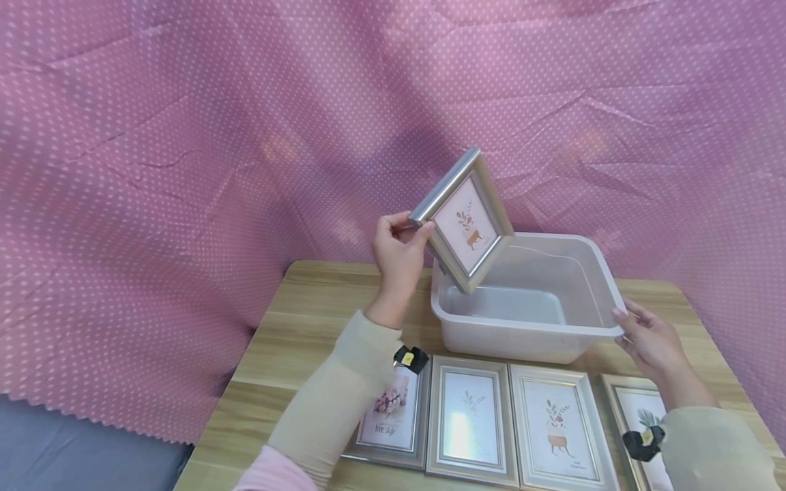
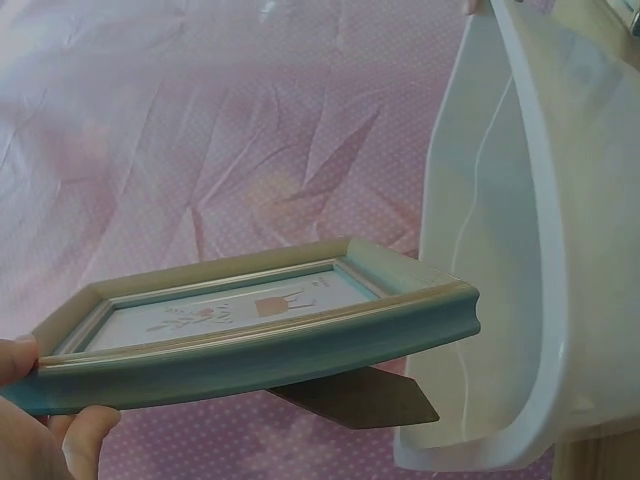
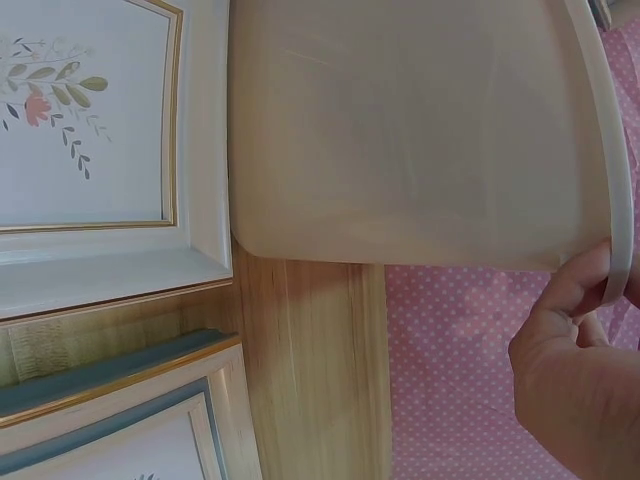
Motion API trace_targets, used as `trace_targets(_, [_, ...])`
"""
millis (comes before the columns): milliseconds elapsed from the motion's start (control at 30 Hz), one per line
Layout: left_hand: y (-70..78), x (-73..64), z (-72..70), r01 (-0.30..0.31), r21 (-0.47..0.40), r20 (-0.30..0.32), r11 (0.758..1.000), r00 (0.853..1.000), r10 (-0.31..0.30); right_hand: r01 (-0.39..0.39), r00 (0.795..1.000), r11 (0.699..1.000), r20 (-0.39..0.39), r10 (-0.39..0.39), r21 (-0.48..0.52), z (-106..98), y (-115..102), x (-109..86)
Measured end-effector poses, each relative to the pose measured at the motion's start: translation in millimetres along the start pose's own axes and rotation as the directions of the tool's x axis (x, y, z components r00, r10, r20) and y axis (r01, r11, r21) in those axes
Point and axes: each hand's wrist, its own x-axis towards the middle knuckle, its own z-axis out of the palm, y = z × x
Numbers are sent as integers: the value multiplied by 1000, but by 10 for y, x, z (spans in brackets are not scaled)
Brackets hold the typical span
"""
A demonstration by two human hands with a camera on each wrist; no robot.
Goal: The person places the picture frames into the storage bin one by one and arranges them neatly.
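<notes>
My left hand pinches a picture frame by one corner, thumb on its front. The frame has a champagne-coloured border and a print of a plant in a brown pot. It hangs tilted over the left part of a white plastic basin. Beneath it in the left wrist view, the brown stand sticks out from its back. With thumb and fingers my right hand grips the basin's rim at the near right corner. The basin's visible floor is bare.
Along the table's near side lie several picture frames: a blossom print partly under my left sleeve, a glossy one, a potted-plant one and a leaf one behind my right wrist. A pink dotted cloth hangs behind the wooden table.
</notes>
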Motion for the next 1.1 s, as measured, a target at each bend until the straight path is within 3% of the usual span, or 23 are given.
trace_targets(500, [-306, -224, 117, 55, 51, -63, 997, 997, -52, 9, 1000, 1000, 7, -10, 24, 5, 5, -16])
trace_targets(867, [-562, -338, 195, 109, 16, -136, 994, 985, -105, 13, 1000, 999, -4, -13, 31, 1, 13, -20])
trace_targets(1100, [-702, -413, 211, 127, 77, -173, 989, 979, -112, 4, 1000, 1000, -8, -4, 27, -1, 11, -16])
